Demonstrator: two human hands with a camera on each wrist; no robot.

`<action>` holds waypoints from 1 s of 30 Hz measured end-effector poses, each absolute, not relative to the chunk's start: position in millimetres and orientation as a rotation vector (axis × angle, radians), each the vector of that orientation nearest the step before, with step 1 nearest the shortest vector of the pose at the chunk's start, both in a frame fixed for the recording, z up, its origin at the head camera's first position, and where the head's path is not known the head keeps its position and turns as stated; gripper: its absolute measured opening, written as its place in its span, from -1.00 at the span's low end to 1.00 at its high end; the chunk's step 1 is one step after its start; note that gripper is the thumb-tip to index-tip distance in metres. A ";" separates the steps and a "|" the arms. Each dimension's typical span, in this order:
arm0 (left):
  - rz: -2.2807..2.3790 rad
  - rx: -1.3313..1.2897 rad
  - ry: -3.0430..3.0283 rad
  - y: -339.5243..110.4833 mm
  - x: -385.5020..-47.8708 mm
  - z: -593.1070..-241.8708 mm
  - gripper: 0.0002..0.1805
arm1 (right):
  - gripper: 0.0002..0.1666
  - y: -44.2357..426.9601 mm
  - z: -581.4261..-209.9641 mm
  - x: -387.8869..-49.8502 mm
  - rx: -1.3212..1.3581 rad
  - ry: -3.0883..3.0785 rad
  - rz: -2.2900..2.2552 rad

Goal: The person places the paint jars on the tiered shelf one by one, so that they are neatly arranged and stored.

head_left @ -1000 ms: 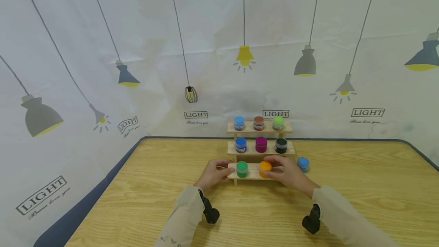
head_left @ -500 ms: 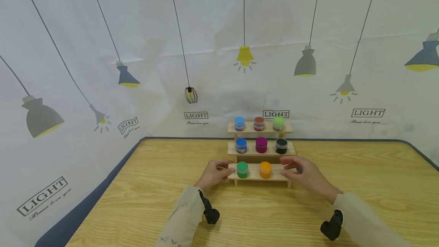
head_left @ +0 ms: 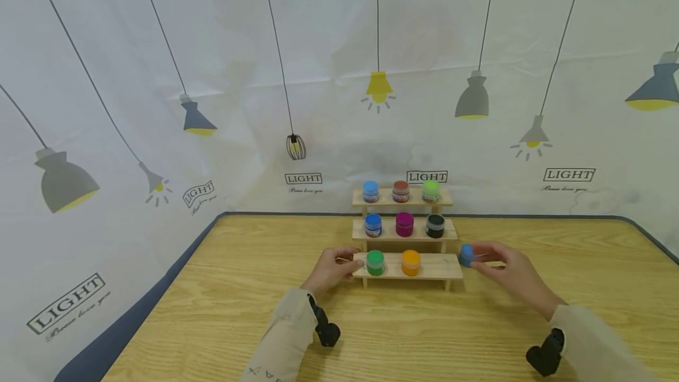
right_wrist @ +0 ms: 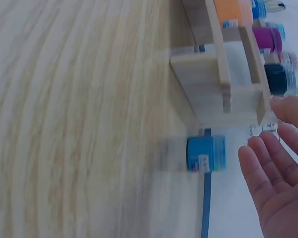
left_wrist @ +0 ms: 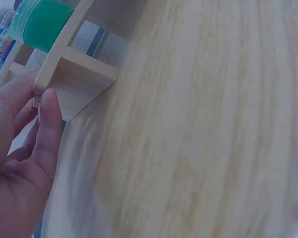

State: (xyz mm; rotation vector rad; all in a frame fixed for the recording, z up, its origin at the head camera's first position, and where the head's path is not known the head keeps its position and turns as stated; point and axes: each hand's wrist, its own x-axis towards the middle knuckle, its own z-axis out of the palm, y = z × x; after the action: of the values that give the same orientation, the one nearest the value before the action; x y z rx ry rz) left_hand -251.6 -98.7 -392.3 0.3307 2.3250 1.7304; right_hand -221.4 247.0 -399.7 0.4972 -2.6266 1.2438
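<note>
A three-tier wooden display rack (head_left: 435, 265) stands on the table. My left hand (head_left: 329, 268) pinches the left end of its lowest step between thumb and fingers, clearly seen at the board's edge (left_wrist: 45, 74) in the left wrist view. On that step sit a green paint jar (head_left: 375, 263) and an orange paint jar (head_left: 411, 263). A blue paint jar (head_left: 467, 256) stands on the table just right of the rack. My right hand (head_left: 509, 267) is beside it, thumb and fingers spread; the right wrist view shows a gap between fingertips (right_wrist: 246, 153) and jar.
The middle step bears blue (head_left: 373, 225), magenta (head_left: 404, 224) and black (head_left: 435, 226) jars. Light blue (head_left: 370, 191), brown (head_left: 401, 191) and lime green (head_left: 431, 191) jars line the top. Behind the table (head_left: 254, 252) hangs a lamp-printed backdrop (head_left: 339, 105).
My right hand has let go of the orange jar on the lowest step and moved right to the blue jar. My left hand has stayed at the rack's left end.
</note>
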 end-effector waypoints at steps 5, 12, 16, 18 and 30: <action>1.741 0.330 2.323 -99.3 -256.9 -399.0 -0.61 | -0.58 256.8 -403.7 -227.0 0.455 -2.620 1.145; 1.761 0.307 2.303 -102.2 -276.2 -424.5 -0.58 | -0.58 260.0 -402.7 -237.0 0.400 -2.628 1.122; 1.756 0.319 2.315 -102.5 -277.1 -426.5 -0.57 | -0.52 259.7 -403.6 -243.6 0.373 -2.664 1.154; 1.758 0.313 2.308 -102.1 -274.5 -422.0 -0.58 | -0.48 259.5 -405.7 -247.2 0.350 -2.689 1.184; 1.747 0.342 2.318 -99.0 -258.5 -399.9 -0.60 | -0.38 254.9 -423.3 -257.6 0.299 -2.726 1.330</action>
State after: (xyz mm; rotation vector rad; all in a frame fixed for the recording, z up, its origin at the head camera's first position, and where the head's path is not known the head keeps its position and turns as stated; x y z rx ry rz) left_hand -258.5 -99.0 -399.9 0.3415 2.3175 1.7467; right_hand -257.6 254.9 -423.3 0.2993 -2.7259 1.3300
